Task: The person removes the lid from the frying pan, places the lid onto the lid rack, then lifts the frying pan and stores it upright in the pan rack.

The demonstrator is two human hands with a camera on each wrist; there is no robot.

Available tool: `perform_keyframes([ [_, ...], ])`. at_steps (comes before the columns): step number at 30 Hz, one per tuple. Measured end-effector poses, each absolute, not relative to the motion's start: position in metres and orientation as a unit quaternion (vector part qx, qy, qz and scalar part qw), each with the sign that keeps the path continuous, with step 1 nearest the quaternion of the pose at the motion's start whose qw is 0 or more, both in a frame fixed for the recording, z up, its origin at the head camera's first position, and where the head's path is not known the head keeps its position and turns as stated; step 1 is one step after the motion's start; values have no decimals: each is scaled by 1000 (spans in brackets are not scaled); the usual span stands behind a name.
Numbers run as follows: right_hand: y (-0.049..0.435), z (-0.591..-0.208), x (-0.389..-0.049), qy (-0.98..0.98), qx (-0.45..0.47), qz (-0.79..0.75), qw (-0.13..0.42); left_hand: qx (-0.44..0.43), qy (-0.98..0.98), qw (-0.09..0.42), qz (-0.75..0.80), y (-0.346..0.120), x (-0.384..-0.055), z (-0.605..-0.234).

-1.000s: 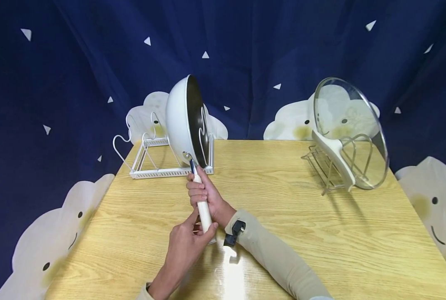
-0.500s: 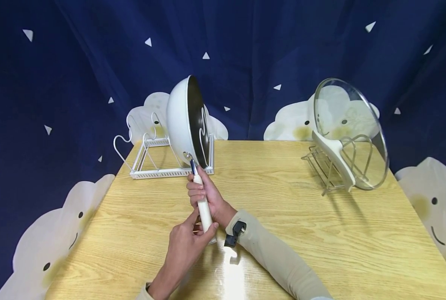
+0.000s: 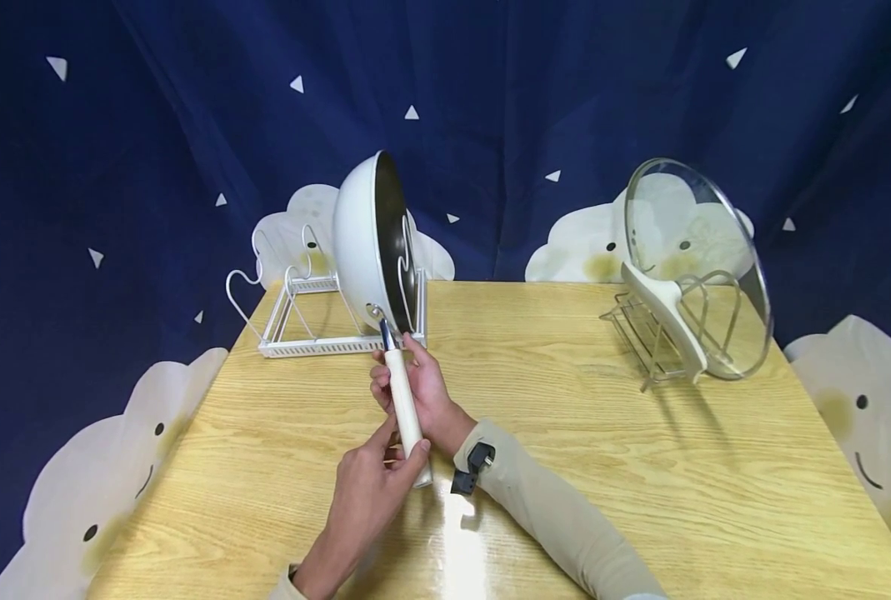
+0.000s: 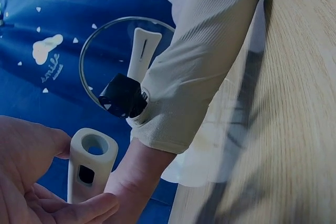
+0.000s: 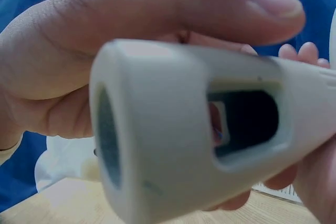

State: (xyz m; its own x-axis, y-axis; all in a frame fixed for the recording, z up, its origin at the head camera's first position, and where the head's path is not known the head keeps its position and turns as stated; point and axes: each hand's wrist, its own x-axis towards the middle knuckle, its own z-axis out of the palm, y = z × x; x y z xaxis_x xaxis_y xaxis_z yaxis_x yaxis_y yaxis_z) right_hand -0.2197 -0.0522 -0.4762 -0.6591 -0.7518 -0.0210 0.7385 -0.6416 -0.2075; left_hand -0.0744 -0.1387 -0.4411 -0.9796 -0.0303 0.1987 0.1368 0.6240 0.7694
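A white wok (image 3: 355, 242) with a dark inside stands on edge in the white wire rack (image 3: 325, 346), its long cream handle (image 3: 403, 400) pointing towards me. My left hand (image 3: 370, 492) holds the handle's lower end between thumb and fingers; the left wrist view shows the holed handle end (image 4: 92, 166) there. Higher up, my right hand (image 3: 430, 392) lies behind and beside the handle, thumb raised and fingers loosened, with none wrapped over the handle's front. In the right wrist view the handle end hides much of both hands.
On the right, a glass lid (image 3: 700, 225) with a white lid handle (image 3: 666, 312) leans in a small metal rack (image 3: 648, 342). A wooden table (image 3: 535, 400) bears everything. Behind hangs a dark blue curtain (image 3: 490, 100) with cloud patterns.
My right hand's fingers have come off the front of the wok handle, and its thumb has lifted away. The left hand and the wok stay nearly where they were.
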Motion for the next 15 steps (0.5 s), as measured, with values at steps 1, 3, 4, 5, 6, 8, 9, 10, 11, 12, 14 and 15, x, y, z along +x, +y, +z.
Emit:
perform_keyframes([
  [1,-52,-477,-220,116,-33,-907,404,-29,-897,95,-432,-139,-75,-441],
  [3,-50,-477,-221,151,-36,-904,398,-26,-897,94,-432,-139,-76,-441],
  [4,-48,-478,-222,165,-39,-901,399,-26,-898,93,-430,-139,-76,-441],
  [5,-46,-479,-223,175,-39,-898,401,-26,-898,94,-428,-139,-77,-441],
  [6,-43,-481,-224,182,-41,-895,405,-28,-899,96,-427,-139,-76,-441],
  [8,-36,-483,-225,188,-42,-888,418,-29,-899,98,-425,-139,-76,-441],
  [9,-32,-485,-226,193,-43,-885,422,-27,-900,99,-424,-139,-75,-441],
  [10,-27,-486,-227,198,-41,-882,425,-27,-901,98,-423,-140,-75,-441],
  [11,-23,-487,-227,208,-42,-880,426,-23,-900,95,-424,-140,-75,-441],
  [12,-18,-487,-228,224,-43,-876,425,-19,-900,91,-425,-141,-74,-440],
  [14,-7,-487,-228,272,-40,-868,413,-9,-900,82,-427,-142,-75,-439],
  [15,-1,-486,-228,304,-40,-862,404,-4,-899,77,-431,-144,-75,-438],
])
